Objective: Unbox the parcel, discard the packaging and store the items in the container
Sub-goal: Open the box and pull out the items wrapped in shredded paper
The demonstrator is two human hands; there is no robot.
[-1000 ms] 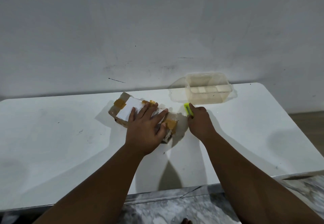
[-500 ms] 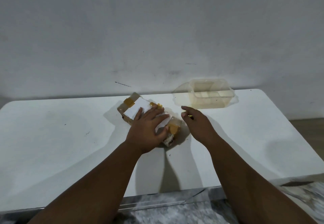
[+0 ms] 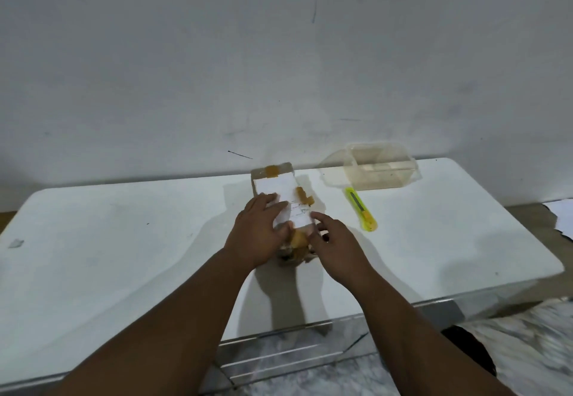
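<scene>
A brown cardboard parcel (image 3: 276,185) with a white label and brown tape patches lies on the white table (image 3: 124,256), its long side pointing away from me. My left hand (image 3: 259,236) grips its near left side, fingers on the label. My right hand (image 3: 336,247) holds the near right corner, fingers spread. A yellow-green box cutter (image 3: 361,209) lies flat on the table to the right of the parcel, apart from both hands. A clear plastic container (image 3: 381,168) stands open at the back right, against the wall.
The container's clear lid (image 3: 333,169) lies beside it on its left. The table's front edge runs close to my forearms, with grey marbled floor (image 3: 527,349) below. A plain wall rises behind the table.
My right hand has let go of the box cutter, which now lies on the table, and moved to the parcel. The parcel has been turned so it points away from me.
</scene>
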